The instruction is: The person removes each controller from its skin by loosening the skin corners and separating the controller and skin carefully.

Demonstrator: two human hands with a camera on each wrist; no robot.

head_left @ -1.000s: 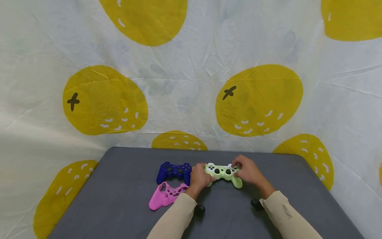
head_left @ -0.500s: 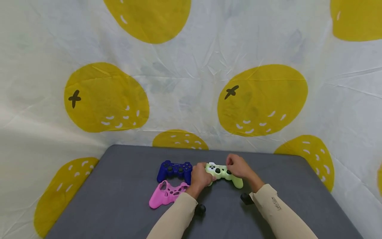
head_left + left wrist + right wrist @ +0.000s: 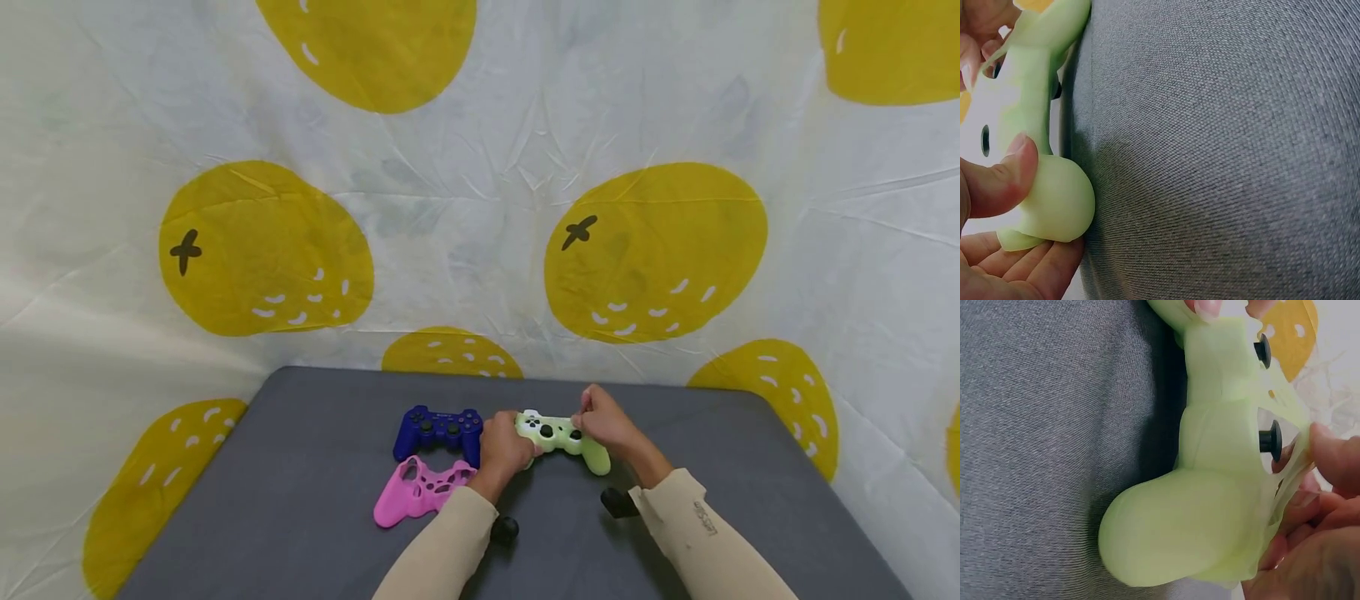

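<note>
In the head view a white game controller point(image 3: 531, 415) lies on the table inside a pale green silicone cover point(image 3: 596, 457). My left hand point(image 3: 506, 443) grips its left handle; the left wrist view shows the thumb point(image 3: 1007, 181) pressed on the cover and fingers curled beneath. At the upper right of the controller, my right hand point(image 3: 609, 419) pinches the cover. Seen from the right wrist, that hand point(image 3: 1329, 506) pulls the stretched cover edge point(image 3: 1297, 453) away from the controller, beside a black thumbstick point(image 3: 1270, 440). The controller's upper right buttons are hidden by the right hand.
Left of my left hand lies a dark blue controller point(image 3: 408, 435), and nearer to me a pink silicone cover point(image 3: 408, 497), partly behind the left wrist. The grey table point(image 3: 300, 467) ends at a white cloth point(image 3: 465, 250) printed with yellow fruit.
My right hand has moved left from the controller's right end, then slightly back right, with the cover's edge pinched. The left hand keeps its grip, and the controller has stayed in place.
</note>
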